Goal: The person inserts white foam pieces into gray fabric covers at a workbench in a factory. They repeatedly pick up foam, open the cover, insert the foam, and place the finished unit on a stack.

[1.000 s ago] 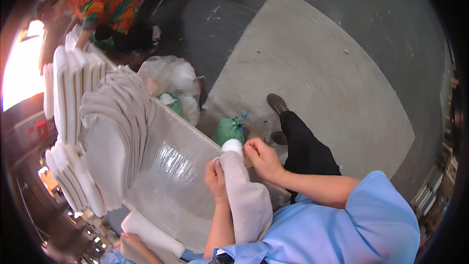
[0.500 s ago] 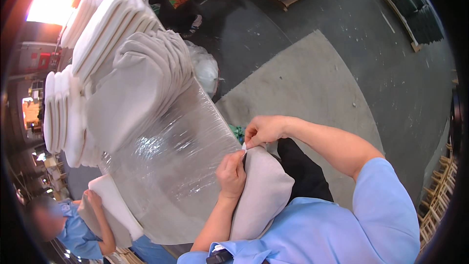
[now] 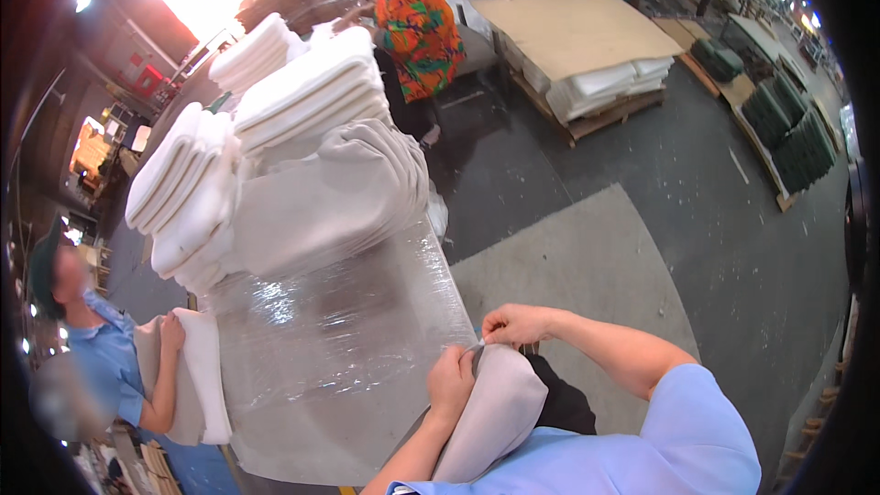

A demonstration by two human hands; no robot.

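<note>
A light grey fabric cushion cover (image 3: 498,399) lies against my body at the table's near right edge, puffed out as if filled. My left hand (image 3: 451,380) is closed on its upper edge, fingers pinching the cloth. Just right of it, my right hand (image 3: 513,324) pinches the same corner with thumb and fingertips. The fingertips of both hands almost meet there. Whatever small part sits between the right fingertips is too small to make out.
The table (image 3: 302,431) is partly covered in clear plastic film. Grey covers (image 3: 321,202) and white foam pads (image 3: 312,92) are piled at its far end. One co-worker (image 3: 101,348) holds a cushion at left; another (image 3: 417,27) sits beyond. A loaded pallet (image 3: 587,37) stands on the floor.
My view has tilted upward, so the table and piles sit lower in the picture. Both hands stay at the cover's corner; the white bit between the fingertips shows less.
</note>
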